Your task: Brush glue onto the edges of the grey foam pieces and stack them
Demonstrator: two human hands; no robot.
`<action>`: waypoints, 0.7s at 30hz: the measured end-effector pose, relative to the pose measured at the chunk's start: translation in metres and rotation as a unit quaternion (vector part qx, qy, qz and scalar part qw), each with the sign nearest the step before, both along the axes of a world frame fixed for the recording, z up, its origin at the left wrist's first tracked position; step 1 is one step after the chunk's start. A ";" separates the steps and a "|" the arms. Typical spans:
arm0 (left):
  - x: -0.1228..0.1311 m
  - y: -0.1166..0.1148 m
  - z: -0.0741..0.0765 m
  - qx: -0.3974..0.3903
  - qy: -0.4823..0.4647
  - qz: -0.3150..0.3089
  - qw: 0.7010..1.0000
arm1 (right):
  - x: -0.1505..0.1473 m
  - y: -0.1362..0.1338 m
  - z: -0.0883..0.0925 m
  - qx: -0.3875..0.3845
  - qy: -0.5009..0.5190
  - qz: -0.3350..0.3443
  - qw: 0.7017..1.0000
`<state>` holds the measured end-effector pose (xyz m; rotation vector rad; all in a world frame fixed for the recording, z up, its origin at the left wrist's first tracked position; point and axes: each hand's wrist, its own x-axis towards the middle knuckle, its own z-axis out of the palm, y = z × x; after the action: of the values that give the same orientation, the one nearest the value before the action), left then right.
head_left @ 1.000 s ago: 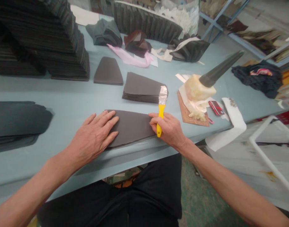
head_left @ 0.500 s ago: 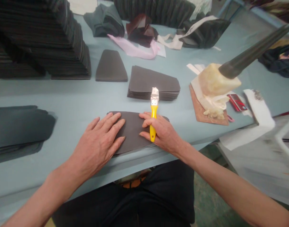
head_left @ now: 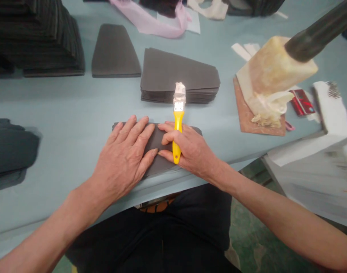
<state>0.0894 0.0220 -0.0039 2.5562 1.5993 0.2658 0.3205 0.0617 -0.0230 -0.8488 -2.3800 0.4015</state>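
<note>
My left hand (head_left: 125,151) lies flat on a dark grey cut panel (head_left: 158,165) near the table's front edge, fingers spread. My right hand (head_left: 190,148) grips a paintbrush (head_left: 178,134) with a yellow handle, its whitish caked bristles pointing away from me. That hand's fingertips also rest on the panel, whose middle shows between both hands while its ends are partly covered. Just beyond the brush tip sits a stack of similar dark panels (head_left: 179,72). To its left lies a smaller tapered dark piece (head_left: 115,51).
Tall dark stacks (head_left: 57,41) stand at the back left, more dark pieces (head_left: 13,151) at the left edge. On the right, a yellowed container (head_left: 275,68) with a thick black handle sits on a brown board (head_left: 243,117), beside a red box (head_left: 302,102). Pink cloth (head_left: 150,22) lies behind.
My view has tilted down and come closer to the table. The left hand has slid nearer the right one on the panel; the brush stays in my right hand.
</note>
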 end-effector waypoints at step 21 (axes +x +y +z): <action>-0.010 0.005 -0.015 0.243 0.121 -0.047 0.961 | -0.012 0.004 -0.015 0.107 0.035 -0.022 0.993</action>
<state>0.0796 0.0266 -0.0193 3.1331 1.6522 0.3905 0.3082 0.0655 -0.0376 -0.7734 -2.2859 0.1511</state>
